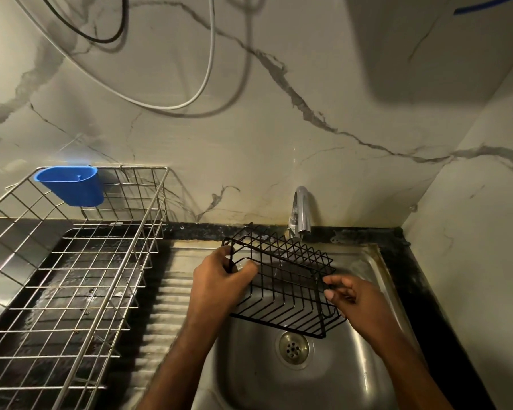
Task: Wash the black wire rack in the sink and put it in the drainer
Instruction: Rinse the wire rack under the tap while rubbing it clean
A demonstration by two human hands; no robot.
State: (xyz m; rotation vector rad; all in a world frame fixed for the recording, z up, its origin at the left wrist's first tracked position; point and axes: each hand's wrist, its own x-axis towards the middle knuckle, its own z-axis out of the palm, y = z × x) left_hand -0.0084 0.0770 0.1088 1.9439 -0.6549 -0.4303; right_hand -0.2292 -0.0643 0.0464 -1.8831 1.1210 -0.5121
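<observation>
Head view puts you right over the sink (347, 377), and you've got the black wire rack (282, 279) up above the basin, tilted, its far edge just under the tap (302, 211). Your left hand (219, 276) is clenched on the rack's left rim, fingers wrapped through the wires. Your right hand (345, 294) pinches the rack's right side between thumb and fingertips, so both hands are carrying it. Straight below the rack's near corner sits the drain (293, 348). Whether water runs from the tap, you can't tell from here. Left of the sink, past its ribbed draining board (163, 306), stands the drainer (80, 276), a steel wire basket on the dark table (436, 297), well apart from the rack. A blue plastic cup (71, 184) hangs on the drainer's far rim, against the marbled wall (279, 113).
</observation>
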